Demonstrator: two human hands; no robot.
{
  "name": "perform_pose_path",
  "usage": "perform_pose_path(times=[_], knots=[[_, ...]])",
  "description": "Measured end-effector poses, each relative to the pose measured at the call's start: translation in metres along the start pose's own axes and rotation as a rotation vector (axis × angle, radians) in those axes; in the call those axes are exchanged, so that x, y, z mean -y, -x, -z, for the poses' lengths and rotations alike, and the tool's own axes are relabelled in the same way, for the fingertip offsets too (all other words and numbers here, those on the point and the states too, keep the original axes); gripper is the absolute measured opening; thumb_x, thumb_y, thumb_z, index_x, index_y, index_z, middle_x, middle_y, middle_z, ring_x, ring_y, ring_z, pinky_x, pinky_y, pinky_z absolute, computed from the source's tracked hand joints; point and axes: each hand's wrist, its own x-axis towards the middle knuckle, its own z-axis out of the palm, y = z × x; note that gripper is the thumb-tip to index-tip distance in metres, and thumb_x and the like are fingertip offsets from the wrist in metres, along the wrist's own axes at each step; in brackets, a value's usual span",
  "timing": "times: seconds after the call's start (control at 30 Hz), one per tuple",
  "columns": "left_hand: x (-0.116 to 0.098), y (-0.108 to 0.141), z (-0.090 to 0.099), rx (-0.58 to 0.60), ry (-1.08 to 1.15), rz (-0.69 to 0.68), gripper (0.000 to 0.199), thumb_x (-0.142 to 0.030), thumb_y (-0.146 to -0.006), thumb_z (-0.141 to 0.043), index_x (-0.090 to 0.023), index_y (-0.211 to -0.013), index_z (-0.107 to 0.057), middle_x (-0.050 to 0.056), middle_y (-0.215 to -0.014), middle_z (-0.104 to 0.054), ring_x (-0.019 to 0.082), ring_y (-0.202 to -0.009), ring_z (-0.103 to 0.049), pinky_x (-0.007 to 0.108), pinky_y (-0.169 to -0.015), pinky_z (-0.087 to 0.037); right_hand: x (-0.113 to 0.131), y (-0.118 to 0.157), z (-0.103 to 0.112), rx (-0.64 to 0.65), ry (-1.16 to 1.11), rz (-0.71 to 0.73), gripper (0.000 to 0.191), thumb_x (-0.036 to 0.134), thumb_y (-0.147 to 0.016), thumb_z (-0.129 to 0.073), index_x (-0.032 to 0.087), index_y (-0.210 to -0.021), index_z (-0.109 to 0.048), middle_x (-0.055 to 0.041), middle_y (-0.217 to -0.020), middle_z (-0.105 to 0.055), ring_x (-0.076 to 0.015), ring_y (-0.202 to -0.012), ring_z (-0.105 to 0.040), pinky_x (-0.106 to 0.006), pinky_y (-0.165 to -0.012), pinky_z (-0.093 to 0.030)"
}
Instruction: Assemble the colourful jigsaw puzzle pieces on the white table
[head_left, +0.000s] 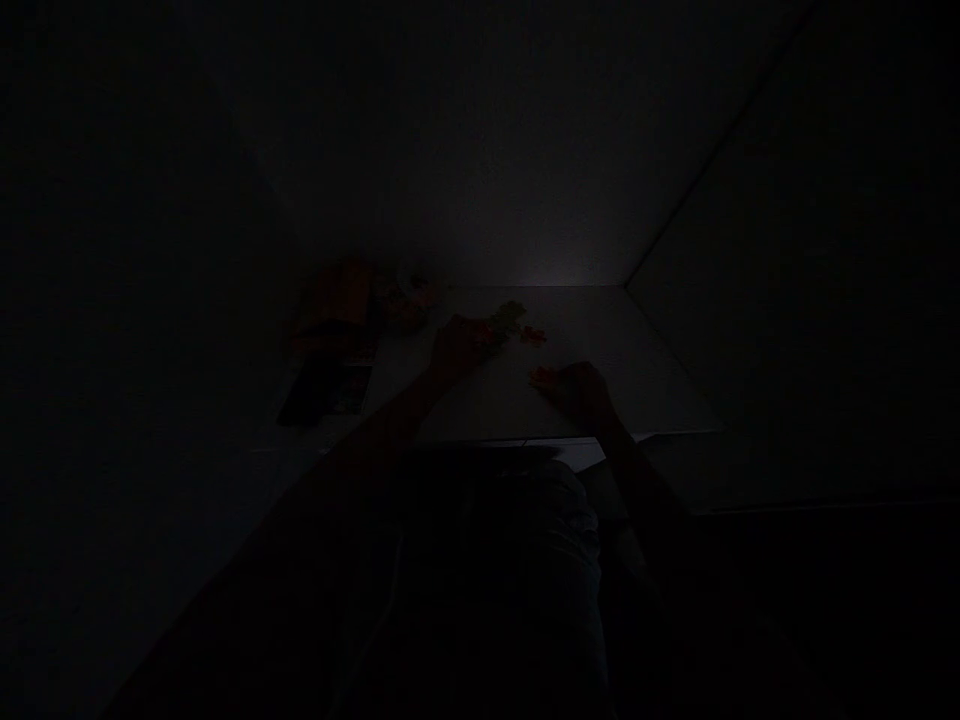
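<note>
In such dark, the left hand (455, 347) may knock the green piece (507, 318) beside its fingers — whether either hand's fingers pinch, I cannot tell.

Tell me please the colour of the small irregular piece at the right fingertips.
The piece looks orange-red, though very dim, in the head view.

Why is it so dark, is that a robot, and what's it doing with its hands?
No robot here: these are a person's bare hands, seen by a camera worn on their head, looking down. There's only one picture, and it's very dim. On the pale flat tabletop lie a leafy-looking green thing and a small orange-red piece. The left hand is close to the green thing. The right hand seems to hold another orange-red piece. It's too dark to tell exactly what they are.
</note>
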Motion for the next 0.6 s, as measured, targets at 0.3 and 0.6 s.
perform_pose_path(times=[0.3, 0.6], knots=[[0.034, 0.116, 0.013, -0.147, 0.146, 0.179, 0.053, -0.018, -0.095, -0.101, -0.024, -0.142, -0.077, 0.015, -0.143, -0.076, 0.040, -0.135, -0.075, 0.056, -0.115, -0.068, 0.017, 0.005, 0.016, 0.037, 0.011, -0.010, 0.038, 0.063, -0.094, -0.090, 0.045, -0.127, -0.086, -0.0209, -0.147, -0.086, -0.0479, -0.144, -0.078, -0.070, -0.127, -0.069], [0.059, 0.143, 0.004, -0.203, 0.206, 0.269, 0.068, -0.042, -0.092, -0.107, -0.028, -0.153, -0.080, 0.015, -0.143, -0.079, 0.041, -0.137, -0.079, 0.056, -0.119, -0.070, 0.033, 0.013, 0.019, 0.014, -0.050, -0.209, 0.066, 0.090, -0.091, -0.080, 0.038, -0.131, -0.079, -0.0285, -0.153, -0.084, -0.0511, -0.132, -0.080, -0.074, -0.114, -0.068]])
